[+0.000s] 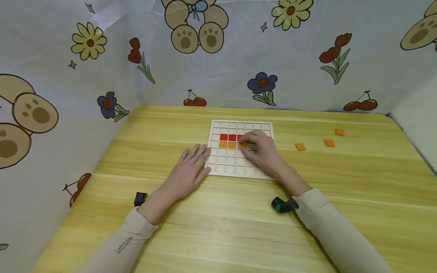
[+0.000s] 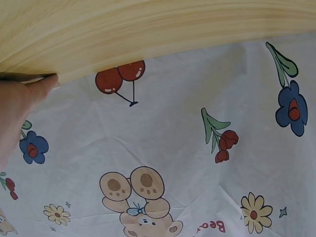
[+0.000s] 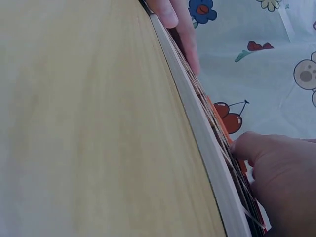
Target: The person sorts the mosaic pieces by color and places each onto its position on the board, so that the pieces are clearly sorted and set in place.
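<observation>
A white grid board (image 1: 232,163) lies flat on the yellow wooden table (image 1: 218,227). It holds a row of red tiles (image 1: 228,137) with orange tiles (image 1: 227,144) in the row below. My right hand (image 1: 253,144) is curled over the board and pinches an orange tile (image 1: 242,145) at the end of the orange row. My left hand (image 1: 191,167) lies flat on the table, its fingertips against the board's left edge. In the right wrist view the board's rim (image 3: 197,133) runs past my thumb (image 3: 256,145). That view also shows the left hand's fingers (image 3: 173,15) at the far edge.
Three loose orange tiles (image 1: 301,146), (image 1: 329,143), (image 1: 339,132) lie on the table to the right of the board. A cloth printed with flowers, cherries and bears (image 1: 239,57) walls in the table at the back and left. Bare wood lies in front of the board.
</observation>
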The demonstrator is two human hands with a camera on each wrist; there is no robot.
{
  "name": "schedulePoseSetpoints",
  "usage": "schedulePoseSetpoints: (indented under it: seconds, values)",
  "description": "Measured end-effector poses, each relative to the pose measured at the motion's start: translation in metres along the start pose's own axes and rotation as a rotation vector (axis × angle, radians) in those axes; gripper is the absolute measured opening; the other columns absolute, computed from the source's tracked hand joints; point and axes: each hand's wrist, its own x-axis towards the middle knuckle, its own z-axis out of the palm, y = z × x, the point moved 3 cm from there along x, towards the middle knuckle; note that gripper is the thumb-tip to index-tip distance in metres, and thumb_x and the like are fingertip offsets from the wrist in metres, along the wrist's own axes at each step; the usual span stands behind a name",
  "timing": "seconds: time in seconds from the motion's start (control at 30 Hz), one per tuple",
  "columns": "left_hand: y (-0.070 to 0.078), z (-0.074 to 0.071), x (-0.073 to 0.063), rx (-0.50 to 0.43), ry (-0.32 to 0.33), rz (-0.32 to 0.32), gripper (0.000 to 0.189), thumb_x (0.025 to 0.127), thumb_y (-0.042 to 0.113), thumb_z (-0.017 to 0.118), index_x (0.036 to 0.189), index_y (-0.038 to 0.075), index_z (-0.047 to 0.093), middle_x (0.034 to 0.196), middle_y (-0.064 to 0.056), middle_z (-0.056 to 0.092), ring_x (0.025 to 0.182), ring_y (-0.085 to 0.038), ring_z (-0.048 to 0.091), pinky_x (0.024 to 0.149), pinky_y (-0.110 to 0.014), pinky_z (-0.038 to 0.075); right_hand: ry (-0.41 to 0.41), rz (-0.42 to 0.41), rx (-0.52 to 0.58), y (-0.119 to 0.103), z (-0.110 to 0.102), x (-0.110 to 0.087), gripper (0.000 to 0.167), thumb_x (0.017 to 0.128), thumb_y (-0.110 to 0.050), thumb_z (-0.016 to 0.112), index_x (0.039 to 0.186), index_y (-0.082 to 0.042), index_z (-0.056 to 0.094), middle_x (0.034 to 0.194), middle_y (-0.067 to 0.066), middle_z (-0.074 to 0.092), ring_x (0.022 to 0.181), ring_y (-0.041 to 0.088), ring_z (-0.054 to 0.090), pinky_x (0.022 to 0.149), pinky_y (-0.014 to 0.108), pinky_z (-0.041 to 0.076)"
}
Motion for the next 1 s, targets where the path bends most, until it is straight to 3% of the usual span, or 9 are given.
schedulePoseSetpoints:
  seconds: [0.17, 0.8, 1.0]
  values:
    - [0.0011, 0.0028, 0.0032, 0.004, -0.005, 0.009, 0.064, 0.114, 0.044, 0.039, 0.168, 0.011, 0.029, 0.174, -0.009, 0.028, 0.163, -0.032, 0.019, 0.133, -0.057, 0.013, 0.022, 0.022, -0.042, 0.0018, -0.0019, -0.0052, 0.011, 0.089, -0.01, 0.083, 0.1, -0.01, 0.081, 0.102, 0.005, 0.07, 0.101, 0.023, 0.059, 0.087, 0.039, 0.051]
    - [0.0033, 0.0007, 0.002, 0.0, -0.006, 0.004, 0.063, 0.114, 0.042, 0.041, 0.168, 0.01, 0.029, 0.174, -0.009, 0.028, 0.163, -0.031, 0.019, 0.133, -0.057, 0.013, -0.034, 0.009, 0.011, -0.0009, -0.0025, -0.0063, 0.016, 0.094, -0.002, 0.077, 0.104, -0.011, 0.084, 0.112, 0.004, 0.075, 0.111, 0.024, 0.064, 0.096, 0.044, 0.056]
    - [0.001, 0.0015, 0.0003, 0.008, -0.002, -0.001, 0.064, 0.114, 0.043, 0.04, 0.168, 0.011, 0.029, 0.174, -0.007, 0.027, 0.163, -0.03, 0.019, 0.133, -0.057, 0.014, 0.002, -0.011, -0.002, -0.0009, -0.0037, -0.0077, 0.015, 0.094, -0.004, 0.074, 0.105, -0.011, 0.082, 0.11, 0.003, 0.075, 0.109, 0.022, 0.064, 0.095, 0.042, 0.056]
